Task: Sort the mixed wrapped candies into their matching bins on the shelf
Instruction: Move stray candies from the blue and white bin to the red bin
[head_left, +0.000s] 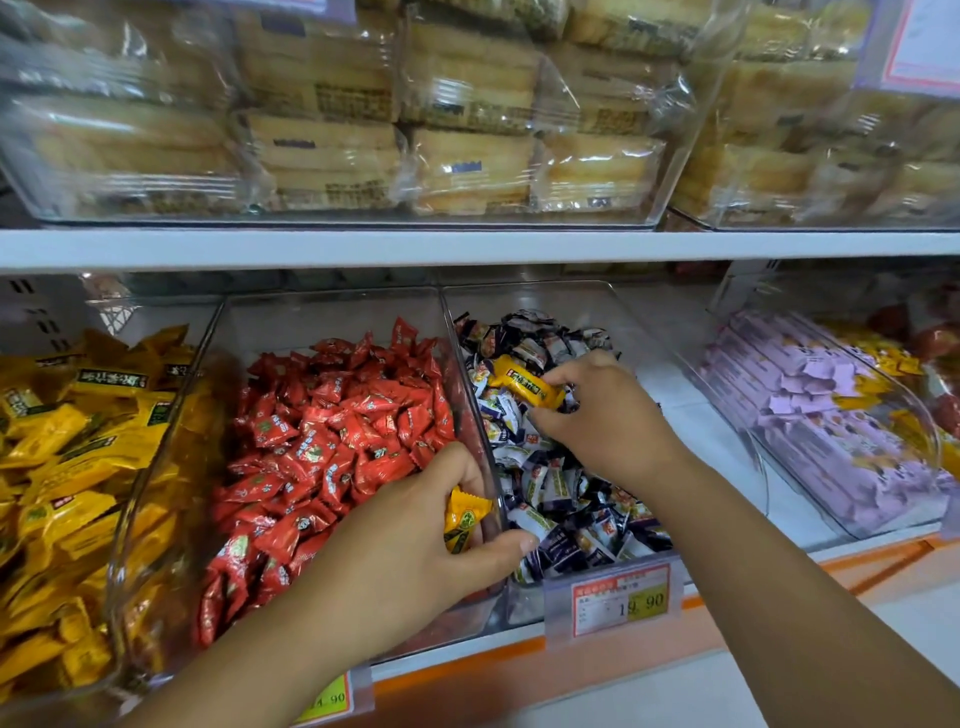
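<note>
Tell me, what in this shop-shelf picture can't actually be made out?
All in the head view:
- The yellow candy in the left hand: mostly hidden by the curled fingers.
- The dark-labelled yellow candy pinched by the right hand: its print is too small.
- The lower price tag: the left forearm covers its left part.
- The wrapped cakes on the upper shelf: blurred, print unreadable.
- The yellow bin: cut off by the left edge.

Two hands show: left hand (410, 535) and right hand (602, 415). They hold two stray candies, one small yellow candy (464, 522) and one long yellow candy (525, 387). Four clear bins stand in a row (yellow bin (130, 649), red bin (332, 312), dark bin (545, 296), purple bin (758, 296)), with two price tags (621, 597) (327, 699).
</note>
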